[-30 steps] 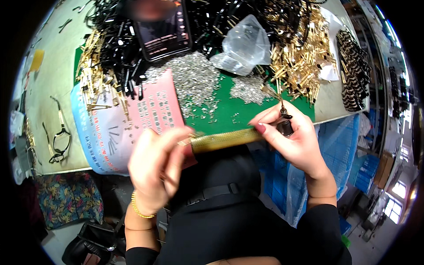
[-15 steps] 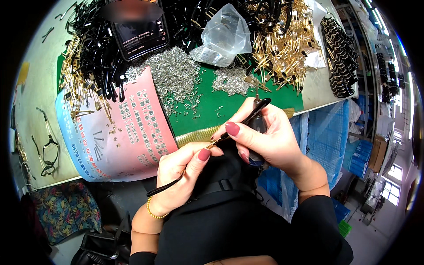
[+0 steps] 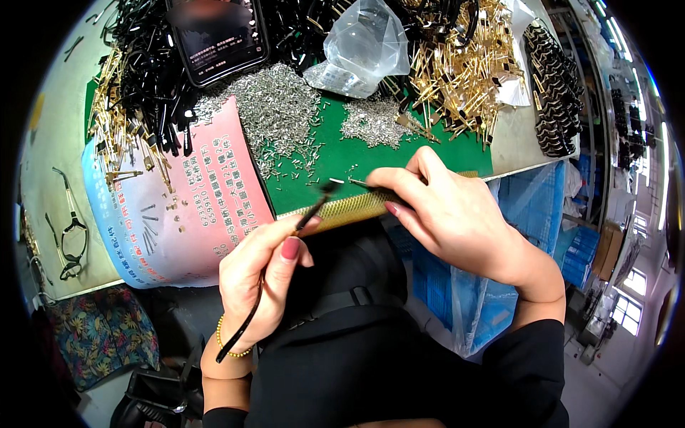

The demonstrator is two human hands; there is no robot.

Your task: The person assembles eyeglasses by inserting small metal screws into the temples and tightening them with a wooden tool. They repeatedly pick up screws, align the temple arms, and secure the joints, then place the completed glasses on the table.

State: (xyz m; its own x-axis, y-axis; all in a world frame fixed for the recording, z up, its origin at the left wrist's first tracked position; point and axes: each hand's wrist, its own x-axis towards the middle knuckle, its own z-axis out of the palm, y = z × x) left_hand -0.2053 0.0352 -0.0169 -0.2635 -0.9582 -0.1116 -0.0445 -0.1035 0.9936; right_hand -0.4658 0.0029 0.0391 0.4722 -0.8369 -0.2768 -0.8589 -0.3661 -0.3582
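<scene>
My left hand [image 3: 257, 274] pinches a black eyeglass temple [image 3: 241, 334]. One end runs down past the wrist; the other, smeared by motion, points up over the mat's near edge. My right hand [image 3: 457, 221] is closed round a dark screwdriver [image 3: 382, 191], mostly hidden by the fingers. Its thin tip points left, near a small silver piece [image 3: 337, 180] by the temple's upper end. Whether tip and piece touch I cannot tell. Beyond the hands, a large heap of small silver pins [image 3: 278, 118] and a smaller heap [image 3: 374, 123] lie on the green mat [image 3: 457, 153].
Gold and black temples [image 3: 464, 75] are piled at the back right, black ones [image 3: 153, 78] at the back left. A phone [image 3: 221, 43] and a clear plastic bag [image 3: 367, 43] rest among them. An eyeglass frame [image 3: 71, 232] lies left of the printed sheet [image 3: 193, 207].
My hands have drawn apart, the left moving left with the temple, now turned upward. My right hand has tipped the screwdriver from upright to pointing left.
</scene>
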